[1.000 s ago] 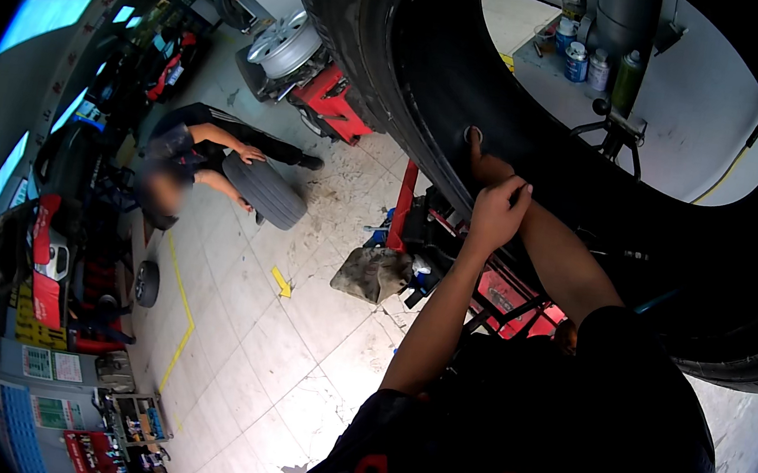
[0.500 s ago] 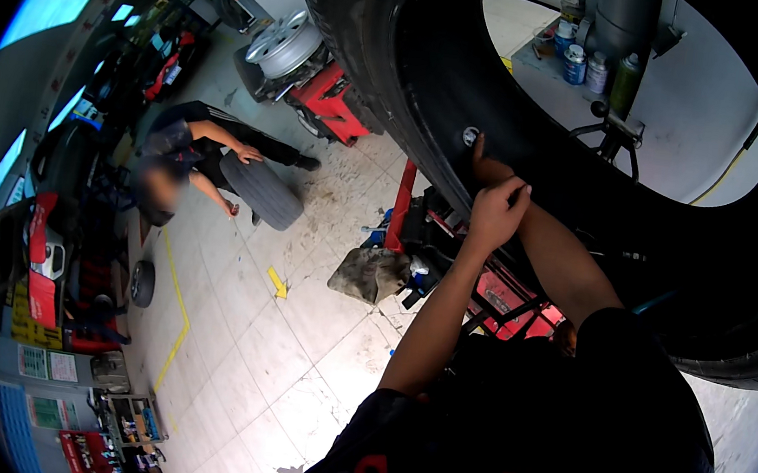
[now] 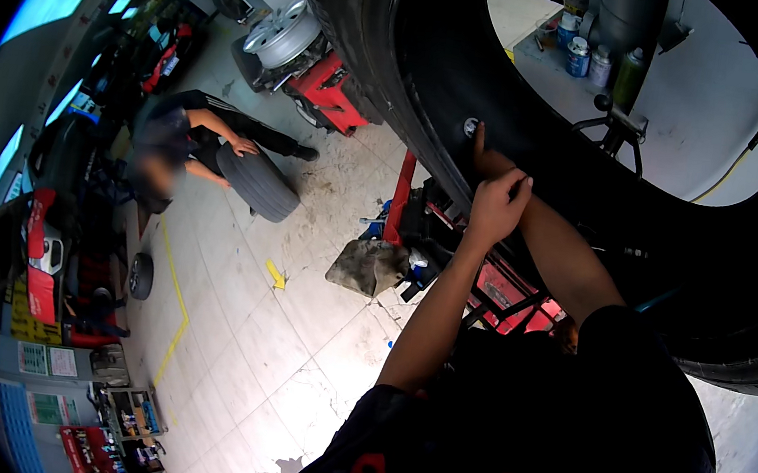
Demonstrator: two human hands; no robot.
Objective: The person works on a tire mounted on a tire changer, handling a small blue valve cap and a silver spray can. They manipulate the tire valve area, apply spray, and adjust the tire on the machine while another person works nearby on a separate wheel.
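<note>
A large black tyre (image 3: 444,76) stands upright in front of me, its inner wall facing my hands. On that inner wall is a small round silvery patch (image 3: 472,127). My right hand (image 3: 492,159) reaches inside the tyre, its index finger stretched out with the tip at the patch's edge; the other fingers are partly hidden. Close to the right wrist, my left hand (image 3: 498,209) is closed, thumb and fingertips together. Whatever it may pinch is too small to make out.
Through the tyre's opening show several cans (image 3: 577,58) and a green bottle (image 3: 629,78). Below left is a red-framed stand with a dirty cloth (image 3: 366,266). Across the tiled floor, another person (image 3: 170,138) bends over a loose tyre (image 3: 259,185). A silver wheel rim (image 3: 282,34) rests on a red machine (image 3: 330,91).
My hands stay nearly where they were, the right fingertip still by the patch. The other person's lower hand has moved in to the loose tyre's side.
</note>
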